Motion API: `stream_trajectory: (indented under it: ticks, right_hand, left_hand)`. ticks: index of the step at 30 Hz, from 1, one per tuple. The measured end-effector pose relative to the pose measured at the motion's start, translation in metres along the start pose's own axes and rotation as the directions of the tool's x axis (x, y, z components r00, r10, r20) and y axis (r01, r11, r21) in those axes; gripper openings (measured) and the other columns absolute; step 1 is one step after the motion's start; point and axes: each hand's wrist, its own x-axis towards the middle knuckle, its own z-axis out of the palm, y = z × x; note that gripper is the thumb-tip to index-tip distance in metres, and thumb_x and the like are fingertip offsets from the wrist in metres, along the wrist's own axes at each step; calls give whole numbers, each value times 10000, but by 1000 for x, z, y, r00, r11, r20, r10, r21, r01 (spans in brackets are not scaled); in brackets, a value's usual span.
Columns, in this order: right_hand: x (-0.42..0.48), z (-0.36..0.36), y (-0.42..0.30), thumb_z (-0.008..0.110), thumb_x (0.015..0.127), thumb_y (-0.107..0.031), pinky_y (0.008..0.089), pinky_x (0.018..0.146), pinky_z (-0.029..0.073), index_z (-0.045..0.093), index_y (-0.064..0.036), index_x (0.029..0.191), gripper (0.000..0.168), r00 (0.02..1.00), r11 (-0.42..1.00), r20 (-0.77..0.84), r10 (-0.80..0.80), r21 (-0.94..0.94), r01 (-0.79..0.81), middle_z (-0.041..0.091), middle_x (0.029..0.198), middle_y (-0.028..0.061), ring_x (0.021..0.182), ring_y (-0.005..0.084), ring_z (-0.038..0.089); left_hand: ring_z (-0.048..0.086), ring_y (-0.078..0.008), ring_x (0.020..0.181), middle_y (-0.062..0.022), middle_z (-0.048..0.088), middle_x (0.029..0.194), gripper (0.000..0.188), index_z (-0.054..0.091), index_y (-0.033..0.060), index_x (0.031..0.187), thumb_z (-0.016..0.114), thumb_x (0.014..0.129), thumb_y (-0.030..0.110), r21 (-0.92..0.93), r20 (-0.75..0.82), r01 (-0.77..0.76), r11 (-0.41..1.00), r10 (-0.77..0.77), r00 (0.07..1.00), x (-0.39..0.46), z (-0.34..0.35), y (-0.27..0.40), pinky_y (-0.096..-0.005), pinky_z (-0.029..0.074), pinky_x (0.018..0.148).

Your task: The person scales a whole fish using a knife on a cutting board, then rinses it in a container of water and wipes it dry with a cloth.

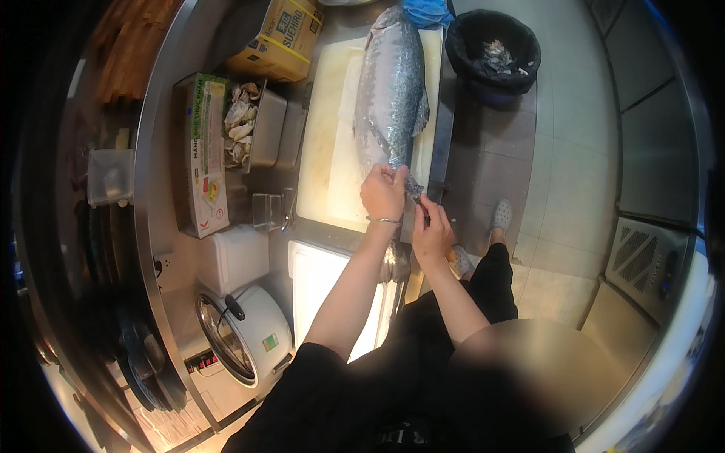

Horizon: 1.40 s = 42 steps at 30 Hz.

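Note:
A large silver whole fish (391, 85), which looks like a salmon, lies lengthwise on a pale cutting board (323, 141), its head at the far end. A white sheet is partly under it. My left hand (383, 192), a thin bracelet at its wrist, has its fingers closed on the narrow tail end of the fish. Just to the right, my right hand (433, 229) pinches the edge of a dark piece (414, 187) at the tail, apparently the tail fin. Much of the tail is hidden by my left hand.
Left of the board stand a metal pan (266, 130) with oyster-like shells, a long food-wrap box (207, 164), a white container (235, 257) and a rice cooker (255, 334). A black-lined waste bin (493, 54) stands right, near a blue plastic bag (426, 12).

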Motion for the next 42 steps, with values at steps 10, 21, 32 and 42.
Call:
stream_trajectory:
  ticks: [10,21,32,42]
  right_hand:
    - [2,-3,1,691,1018,-224,451,787,580,734,-185,1256,245,998,998,51,48,47,-50,737,1058,76,945,343,735]
    - [3,-2,6,716,1003,-218,456,782,576,738,-192,1260,260,998,997,57,23,74,-27,736,1039,84,934,346,732]
    - [14,23,-5,749,982,-218,429,721,572,769,-233,1251,270,997,997,-55,-55,-63,51,721,968,43,865,312,726]
    - [25,20,5,796,937,-163,411,678,578,809,-171,1165,229,980,993,-169,-101,-76,90,724,888,52,806,282,733]
  left_hand:
    - [607,-119,560,-90,741,837,239,528,71,1059,730,1002,186,-595,397,328,733,-87,914,13,-20,-20,-282,462,436]
    - [682,-121,822,-88,730,915,414,574,15,1167,838,937,235,-246,550,105,963,50,834,81,-108,-92,-256,516,714]
    - [285,-487,1562,-375,280,1660,829,290,-115,1607,553,1088,475,-85,49,-169,982,174,984,31,8,-64,-487,251,1283]
    - [308,-526,1539,-394,311,1641,794,294,-84,1622,555,1090,445,-13,-79,-226,974,224,971,27,28,-49,-507,273,1269]
